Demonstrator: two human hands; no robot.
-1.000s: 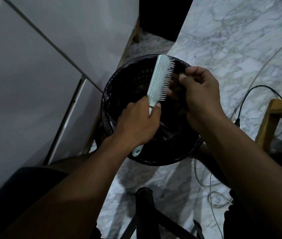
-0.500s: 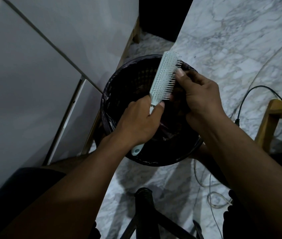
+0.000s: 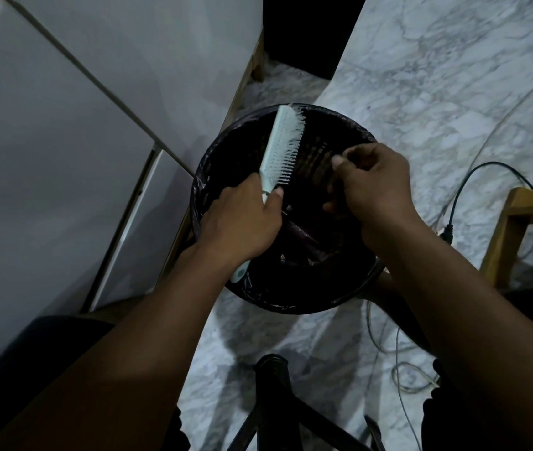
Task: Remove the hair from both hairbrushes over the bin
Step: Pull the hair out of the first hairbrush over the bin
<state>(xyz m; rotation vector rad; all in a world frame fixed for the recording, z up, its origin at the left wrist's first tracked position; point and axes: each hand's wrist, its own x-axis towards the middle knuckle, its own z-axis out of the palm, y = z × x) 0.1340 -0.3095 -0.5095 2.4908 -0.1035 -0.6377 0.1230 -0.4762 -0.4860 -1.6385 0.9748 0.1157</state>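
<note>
In the head view, the left hand (image 3: pixel 242 226) wraps its fingers tight around the handle of a pale mint hairbrush (image 3: pixel 283 149), tilting it so the head rises over the far left part of the bin (image 3: pixel 291 301) and the bristles face right, toward the other hand; held this way, anything pulled loose should drop into the black liner rather than onto the marble floor (image 3: pixel 454 76). The right hand (image 3: pixel 375 190) hovers over the bin's middle, apart from the bristles, its thumb and forefinger pinched together with the remaining fingers curled in, a pose that suggests it carries plucked strands to let fall. Whether hair actually sits in that pinch cannot be told: the dim light and the dark liner behind swallow anything so fine. The bristles look mostly clean, though their base is too small to judge. The brush handle is mostly hidden in the fist, only its tip showing below. No second hairbrush is visible; dark shapes inside the bin are unclear. A black cable (image 3: pixel 473 177) trails off right.
</note>
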